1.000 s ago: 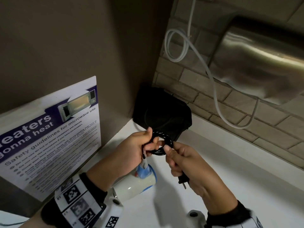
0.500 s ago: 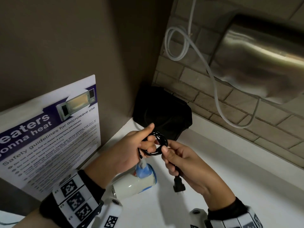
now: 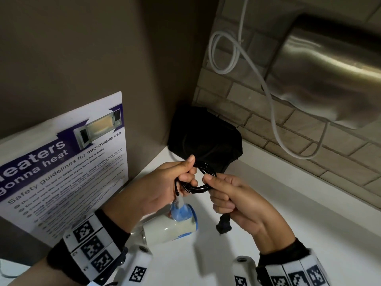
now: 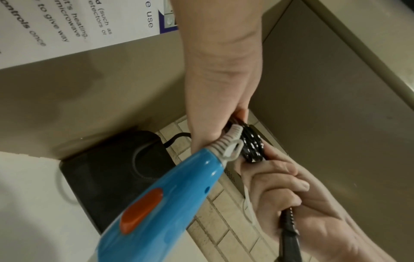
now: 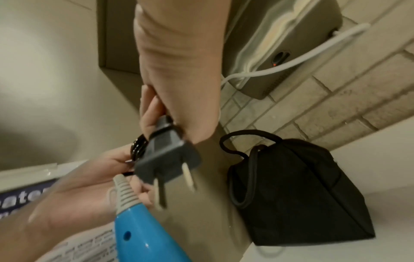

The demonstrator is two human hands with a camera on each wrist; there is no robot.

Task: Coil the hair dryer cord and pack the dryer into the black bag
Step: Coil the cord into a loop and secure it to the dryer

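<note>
I see both hands raised together just above the white desk (image 3: 309,213), working one small coil of black cord (image 3: 203,180) between them. My left hand (image 3: 162,186) comes in from the lower left with the wrist bent a little upward; its thumb lies along the top of the coil and the fingers curl under it, clamped on the loops on the left side. My right hand (image 3: 237,201) reaches in from the lower right, thumb and forefinger pinching the right side of the same coil, the remaining fingers folded round the tail of the cord. From the bottom of that fist the dark plug (image 3: 223,225) hangs down with its two flat pins free, plain in the right wrist view (image 5: 168,159).

The hair dryer (image 3: 171,228) dangles below my left hand, blue handle uppermost and pale body lowest, close over the desk; I cannot tell whether it touches. The left wrist view shows the ribbed grey strain relief (image 4: 228,141) running from the blue handle straight up into the coil, and an orange switch (image 4: 141,212) on the handle.

The black bag (image 3: 206,139) sits in the far corner of the desk against the brick wall (image 3: 299,124), beyond the hands and apart from them, its drawstring loop (image 5: 244,136) standing up at the top.
</note>
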